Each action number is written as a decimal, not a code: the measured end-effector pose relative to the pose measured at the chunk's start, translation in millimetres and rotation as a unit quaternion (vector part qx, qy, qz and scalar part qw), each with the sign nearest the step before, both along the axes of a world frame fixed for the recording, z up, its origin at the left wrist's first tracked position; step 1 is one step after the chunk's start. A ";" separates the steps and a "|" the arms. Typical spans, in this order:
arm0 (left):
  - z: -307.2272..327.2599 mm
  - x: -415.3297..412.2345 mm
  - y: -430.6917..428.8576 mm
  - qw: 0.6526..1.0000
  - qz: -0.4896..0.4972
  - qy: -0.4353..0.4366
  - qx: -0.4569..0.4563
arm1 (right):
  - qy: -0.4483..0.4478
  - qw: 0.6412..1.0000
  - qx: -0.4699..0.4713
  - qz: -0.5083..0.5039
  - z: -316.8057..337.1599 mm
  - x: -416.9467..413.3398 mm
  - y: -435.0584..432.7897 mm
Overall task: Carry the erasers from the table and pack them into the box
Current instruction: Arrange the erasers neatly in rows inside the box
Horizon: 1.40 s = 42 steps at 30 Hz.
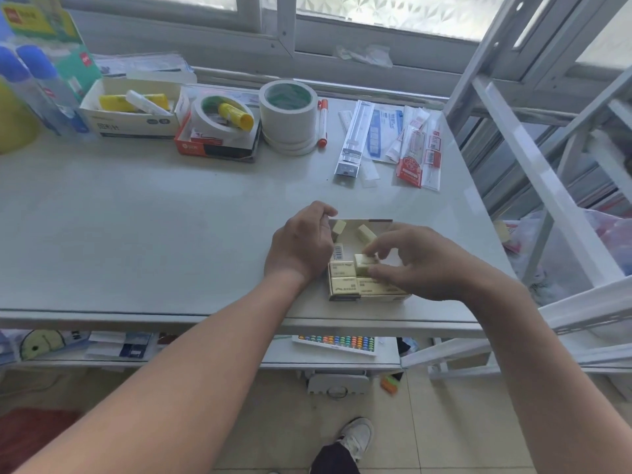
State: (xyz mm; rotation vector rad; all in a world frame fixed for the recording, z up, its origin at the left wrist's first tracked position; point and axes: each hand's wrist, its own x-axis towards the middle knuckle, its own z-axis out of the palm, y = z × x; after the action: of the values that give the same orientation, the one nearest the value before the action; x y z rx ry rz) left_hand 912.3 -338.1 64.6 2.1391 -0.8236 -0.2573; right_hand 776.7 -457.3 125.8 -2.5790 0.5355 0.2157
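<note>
A small open cardboard box (379, 223) sits near the table's front edge. Several cream erasers lie packed flat in its near half (343, 280). Two loose erasers (366, 233) lie tilted in its far half. My right hand (424, 263) reaches in from the right and pinches one cream eraser (363, 262) between thumb and fingers, just above the packed row. My left hand (302, 244) rests curled against the box's left side, touching its wall; whether it grips the wall is hidden.
Behind the box stand stacked white tape rolls (289, 114), an orange box with tape and a glue stick (219, 131), a white box (131, 109), a red marker (323, 123) and packaged rulers (390, 138). A white metal shelf frame (547, 172) rises at the right.
</note>
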 end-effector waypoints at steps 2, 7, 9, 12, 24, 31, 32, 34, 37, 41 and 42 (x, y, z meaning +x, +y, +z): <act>0.3 -0.1 -0.2 1.000 0.000 -0.001 -0.001 | -0.006 0.998 0.055 -0.003 2.1 -2.3 0.7; 1.2 -0.8 -0.5 1.000 0.002 -0.001 0.001 | -0.101 0.989 -0.017 -0.111 4.4 3.8 -1.8; 1.8 -1.4 -0.1 1.000 0.004 -0.001 0.000 | -0.084 0.982 -0.098 -0.135 0.2 11.4 -2.3; 2.4 -1.9 0.0 1.000 0.004 -0.004 0.002 | -0.044 0.983 -0.127 -0.125 -12.9 20.6 -0.3; 0.5 -1.0 -0.6 1.000 0.006 -0.004 0.004 | -0.026 0.997 -0.055 -0.048 19.8 -15.8 -17.2; 0.5 -1.2 0.0 1.000 0.004 -0.001 0.002 | 0.017 0.996 -0.085 -0.023 7.5 -19.3 -7.3; 0.5 -1.2 -0.1 1.000 0.005 -0.002 0.003 | 0.021 0.997 -0.073 -0.025 6.1 -20.5 -8.7; 0.2 -1.0 -0.5 1.000 0.004 -0.004 0.002 | 0.025 0.998 -0.052 -0.026 5.6 -21.0 -11.9; -0.9 -0.6 -1.0 1.000 0.003 -0.004 0.001 | -0.038 0.998 -0.038 -0.043 5.9 -11.1 -13.7; -1.7 -0.4 -1.3 1.000 0.004 -0.010 -0.002 | -0.073 0.995 -0.064 -0.028 -2.0 18.1 -0.6; -1.7 -0.4 -1.2 1.000 0.004 -0.011 -0.003 | -0.053 0.995 -0.081 -0.015 -6.8 24.1 2.4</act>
State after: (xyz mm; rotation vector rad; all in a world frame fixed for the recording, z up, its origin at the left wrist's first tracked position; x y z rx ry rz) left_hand 911.9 -339.3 63.0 2.1430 -0.8260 -0.2273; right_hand 800.9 -455.0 118.9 -2.7186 0.5724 0.0251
